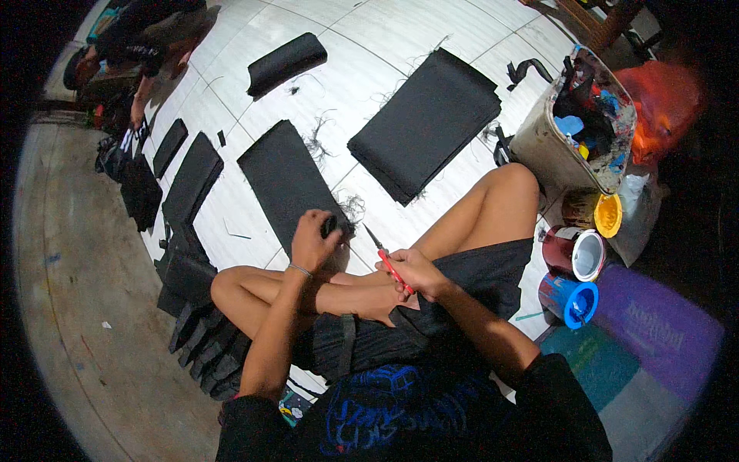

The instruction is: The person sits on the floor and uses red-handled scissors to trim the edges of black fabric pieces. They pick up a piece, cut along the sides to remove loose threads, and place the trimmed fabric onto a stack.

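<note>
My right hand (416, 272) is closed round the red handles of a pair of scissors (393, 271), whose narrow dark blades point up and away to the left. Over the near end of a stack of black fabric sheets (285, 173), my left hand (312, 237) curls its fingers about a small dark piece (329, 225); its kind is hard to make out. Loose black threads (352, 208) fray from the stack's edge, between the hand and the scissors. A second, broader stack of black sheets (426, 123) lies farther off to the right.
Ahead lies a curved black piece (287, 63); long black strips (191, 179) lie left. On the right stand a bin of scraps (539, 142) and several paint cans, one blue (566, 299). Another person's arm (141, 100) reaches in at the far left. My crossed legs frame the near floor.
</note>
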`<move>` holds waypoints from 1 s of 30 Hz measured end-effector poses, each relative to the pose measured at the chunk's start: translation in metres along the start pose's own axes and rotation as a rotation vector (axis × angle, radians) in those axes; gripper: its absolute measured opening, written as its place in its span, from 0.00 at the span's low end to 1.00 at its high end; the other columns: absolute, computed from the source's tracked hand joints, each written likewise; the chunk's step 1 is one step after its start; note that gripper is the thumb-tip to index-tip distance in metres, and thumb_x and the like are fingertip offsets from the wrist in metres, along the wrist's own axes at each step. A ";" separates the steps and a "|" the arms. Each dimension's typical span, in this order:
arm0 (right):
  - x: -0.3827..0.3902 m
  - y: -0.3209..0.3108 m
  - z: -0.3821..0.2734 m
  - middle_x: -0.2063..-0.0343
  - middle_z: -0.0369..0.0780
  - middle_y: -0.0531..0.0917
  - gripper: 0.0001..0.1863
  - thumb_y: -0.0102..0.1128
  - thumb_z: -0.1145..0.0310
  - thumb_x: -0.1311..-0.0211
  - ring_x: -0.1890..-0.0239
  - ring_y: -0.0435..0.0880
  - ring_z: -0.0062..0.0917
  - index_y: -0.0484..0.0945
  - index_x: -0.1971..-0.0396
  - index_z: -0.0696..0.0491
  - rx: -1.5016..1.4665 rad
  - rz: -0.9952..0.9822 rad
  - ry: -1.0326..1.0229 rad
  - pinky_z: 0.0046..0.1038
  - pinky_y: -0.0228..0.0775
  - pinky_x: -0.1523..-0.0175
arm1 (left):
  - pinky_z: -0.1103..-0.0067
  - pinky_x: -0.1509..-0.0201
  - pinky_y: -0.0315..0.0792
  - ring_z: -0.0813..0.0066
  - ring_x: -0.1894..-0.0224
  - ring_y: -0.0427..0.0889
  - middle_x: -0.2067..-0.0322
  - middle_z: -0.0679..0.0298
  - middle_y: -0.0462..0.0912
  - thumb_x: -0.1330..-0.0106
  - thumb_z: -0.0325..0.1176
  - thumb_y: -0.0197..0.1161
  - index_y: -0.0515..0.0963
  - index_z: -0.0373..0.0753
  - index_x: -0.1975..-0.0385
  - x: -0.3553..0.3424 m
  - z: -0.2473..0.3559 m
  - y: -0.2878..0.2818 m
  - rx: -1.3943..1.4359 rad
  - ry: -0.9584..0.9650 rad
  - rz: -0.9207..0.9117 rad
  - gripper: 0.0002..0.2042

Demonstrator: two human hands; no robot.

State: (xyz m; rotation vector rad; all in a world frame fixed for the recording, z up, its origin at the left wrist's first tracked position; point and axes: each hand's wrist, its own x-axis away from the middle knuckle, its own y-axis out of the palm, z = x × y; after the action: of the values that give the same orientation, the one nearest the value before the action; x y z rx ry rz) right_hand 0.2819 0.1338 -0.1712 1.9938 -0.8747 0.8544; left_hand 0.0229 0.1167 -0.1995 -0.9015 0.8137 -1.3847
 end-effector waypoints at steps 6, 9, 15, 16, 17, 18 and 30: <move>-0.014 0.011 -0.003 0.82 0.31 0.68 0.24 0.66 0.50 0.41 0.88 0.70 0.15 0.70 0.69 0.57 0.104 -0.063 0.033 0.24 0.74 0.84 | 0.67 0.50 0.73 0.56 0.51 0.75 0.54 0.57 0.76 0.46 0.34 0.69 0.79 0.40 0.54 0.012 0.022 0.013 -0.110 -0.149 -0.081 0.18; -0.017 0.014 -0.004 0.82 0.32 0.67 0.26 0.67 0.48 0.43 0.88 0.71 0.16 0.69 0.70 0.58 0.128 -0.061 0.019 0.26 0.76 0.83 | 0.67 0.51 0.74 0.57 0.51 0.75 0.55 0.58 0.77 0.45 0.34 0.68 0.80 0.42 0.55 0.011 0.023 0.014 -0.120 -0.173 -0.069 0.17; -0.015 0.016 -0.003 0.82 0.33 0.66 0.28 0.67 0.47 0.43 0.88 0.73 0.19 0.68 0.71 0.59 -0.013 -0.043 0.033 0.29 0.78 0.83 | 0.67 0.52 0.74 0.57 0.53 0.76 0.56 0.59 0.77 0.46 0.35 0.69 0.82 0.43 0.55 0.014 0.021 0.015 -0.089 -0.173 -0.036 0.17; -0.014 0.018 -0.003 0.82 0.33 0.66 0.28 0.67 0.47 0.43 0.88 0.73 0.19 0.67 0.72 0.59 -0.002 -0.041 0.023 0.29 0.78 0.83 | 0.66 0.51 0.74 0.57 0.53 0.76 0.56 0.58 0.78 0.46 0.36 0.70 0.82 0.43 0.56 0.014 0.020 0.016 -0.079 -0.181 -0.039 0.17; -0.014 0.019 -0.003 0.82 0.33 0.66 0.28 0.67 0.48 0.43 0.88 0.73 0.19 0.67 0.72 0.59 0.010 -0.039 0.013 0.29 0.78 0.83 | 0.66 0.51 0.74 0.56 0.53 0.77 0.56 0.58 0.78 0.47 0.36 0.70 0.82 0.42 0.56 0.014 0.019 0.017 -0.069 -0.190 -0.043 0.17; -0.017 0.020 -0.002 0.82 0.33 0.66 0.28 0.67 0.48 0.43 0.88 0.73 0.19 0.67 0.72 0.59 0.014 -0.045 0.010 0.30 0.79 0.83 | 0.66 0.51 0.74 0.56 0.53 0.77 0.56 0.58 0.78 0.47 0.36 0.71 0.82 0.42 0.56 0.013 0.018 0.016 -0.082 -0.177 -0.041 0.17; -0.027 0.034 -0.001 0.82 0.34 0.68 0.28 0.69 0.49 0.45 0.88 0.72 0.18 0.69 0.69 0.61 -0.015 -0.018 -0.024 0.30 0.80 0.82 | 0.66 0.54 0.74 0.57 0.54 0.76 0.57 0.59 0.76 0.47 0.34 0.70 0.82 0.43 0.59 0.012 0.017 0.017 -0.097 -0.141 -0.035 0.15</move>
State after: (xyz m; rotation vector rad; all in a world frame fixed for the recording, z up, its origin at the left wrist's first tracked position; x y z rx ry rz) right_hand 0.2399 0.1263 -0.1790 2.0002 -0.8732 0.8131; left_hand 0.0462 0.1053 -0.2070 -1.0811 0.7658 -1.3040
